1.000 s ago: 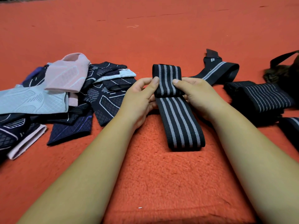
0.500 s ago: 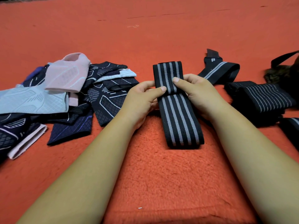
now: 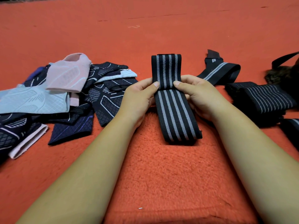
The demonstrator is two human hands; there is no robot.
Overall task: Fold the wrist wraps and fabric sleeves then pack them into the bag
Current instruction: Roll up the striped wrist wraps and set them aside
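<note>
Black with four grey stripes, the wrist wrap (image 3: 175,117) lies lengthwise on the red fleecy cloth (image 3: 161,183) in the middle of the view. Its near end is doubled over on the cloth and its far part reaches beyond the thumbs. The left grip (image 3: 139,96) and the right grip (image 3: 199,96) pinch it from either side at the crease across its middle. Each thumb presses on top of the stripes, and the other fingers are curled under the band. Left of the hands sits a loose pile of fabric sleeves (image 3: 64,94) in pink, pale blue and dark navy. To the right lie another striped wrap (image 3: 218,72), not folded, and a stack of folded wraps (image 3: 265,99). A dark bag (image 3: 284,73) with a strap sits at the right edge.
</note>
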